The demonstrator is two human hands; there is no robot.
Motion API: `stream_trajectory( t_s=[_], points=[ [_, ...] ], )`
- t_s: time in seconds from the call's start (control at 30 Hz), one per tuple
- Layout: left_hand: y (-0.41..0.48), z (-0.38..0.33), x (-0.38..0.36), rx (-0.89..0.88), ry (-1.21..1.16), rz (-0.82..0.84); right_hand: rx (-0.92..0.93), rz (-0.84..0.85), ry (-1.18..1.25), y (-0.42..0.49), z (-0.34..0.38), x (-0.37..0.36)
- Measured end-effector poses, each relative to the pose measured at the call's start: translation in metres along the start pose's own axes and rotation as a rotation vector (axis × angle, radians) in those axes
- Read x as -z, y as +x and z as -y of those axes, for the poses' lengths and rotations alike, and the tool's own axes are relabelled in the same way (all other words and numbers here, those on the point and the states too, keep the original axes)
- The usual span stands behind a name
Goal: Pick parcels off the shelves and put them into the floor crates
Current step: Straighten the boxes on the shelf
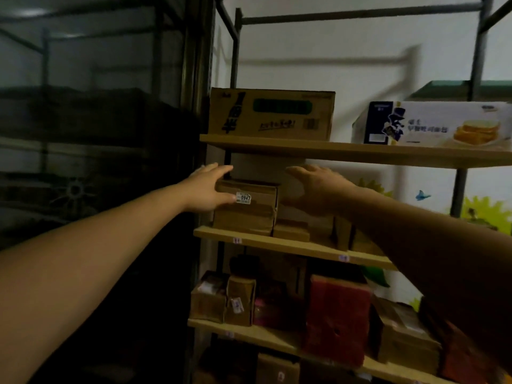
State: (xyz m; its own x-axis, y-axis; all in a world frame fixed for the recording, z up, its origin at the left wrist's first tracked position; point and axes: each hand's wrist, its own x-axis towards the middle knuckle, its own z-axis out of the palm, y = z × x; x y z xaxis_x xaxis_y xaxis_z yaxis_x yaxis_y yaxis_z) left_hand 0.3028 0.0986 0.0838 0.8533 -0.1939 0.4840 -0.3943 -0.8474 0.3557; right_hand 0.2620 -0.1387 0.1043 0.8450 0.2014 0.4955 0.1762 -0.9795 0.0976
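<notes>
The left fingers (220,169) lie fairly straight and close together along the top left edge of a brown parcel (245,214), and the thumb touches its front face just beside a white label (243,197) reading 0947. The left hand (206,189) reaches in from the parcel's left side on a long bare arm.

The right fingers (299,171) are straight and loosely spread, palm turned toward the parcel. The right hand (318,189) is held just to the parcel's right and above it, and whether it touches the parcel cannot be told.

The parcel stands at the left end of a wooden shelf (288,246), with a smaller flat box (291,230) touching its right side. On the shelf above stand a large brown carton (270,115) and, well to its right, a white box with a bread picture (432,124). The shelf below holds small brown boxes (239,300) and a red box (336,320).
</notes>
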Motion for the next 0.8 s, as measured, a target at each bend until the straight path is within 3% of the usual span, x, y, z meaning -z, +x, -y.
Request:
stream_trajectory(
  t_s=[0.3,0.53,0.8],
  points=[
    [0.162,0.014,-0.019,-0.037,0.087,-0.248,0.021,-0.256,-0.034,0.143,-0.07,-0.031],
    [0.275,0.018,-0.017,-0.084,0.088,-0.329,0.043,-0.397,-0.083,0.25,-0.123,-0.038],
    [0.365,0.035,0.023,-0.089,0.126,-0.515,-0.07,-0.615,-0.117,0.331,-0.151,-0.02]
  ],
)
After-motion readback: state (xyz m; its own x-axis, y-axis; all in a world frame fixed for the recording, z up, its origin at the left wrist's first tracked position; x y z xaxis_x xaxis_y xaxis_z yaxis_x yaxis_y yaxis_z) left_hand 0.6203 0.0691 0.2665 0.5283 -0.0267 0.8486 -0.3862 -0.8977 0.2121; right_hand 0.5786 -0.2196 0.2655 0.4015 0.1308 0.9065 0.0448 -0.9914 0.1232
